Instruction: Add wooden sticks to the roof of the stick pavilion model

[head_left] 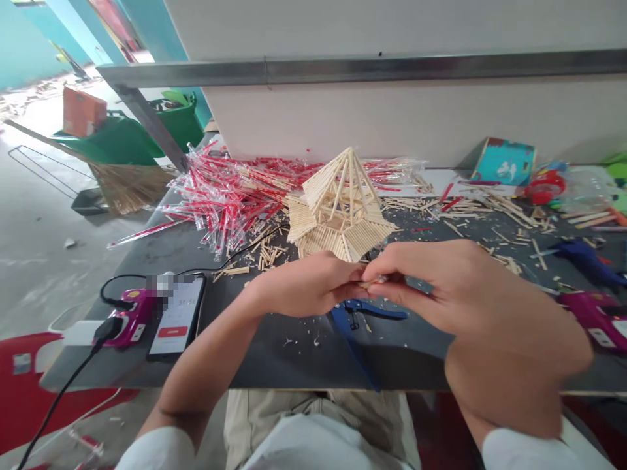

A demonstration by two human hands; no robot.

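Wooden sliver [371, 282] is pinched between the nearly closed fingertips of my left hand [304, 284] and right hand [431, 290], mostly hidden, so I can't make out its full shape. It sits just in front of a stick-built pavilion model [343, 209] on the dark worktable [274, 356], where blue-handled cutters [372, 311] lie partly under my hands among loose sticks and red-striped plastic wrappers [230, 196]. Beyond, a green bin [112, 140] and straw broom [130, 187] stand on the concrete floor [39, 248].
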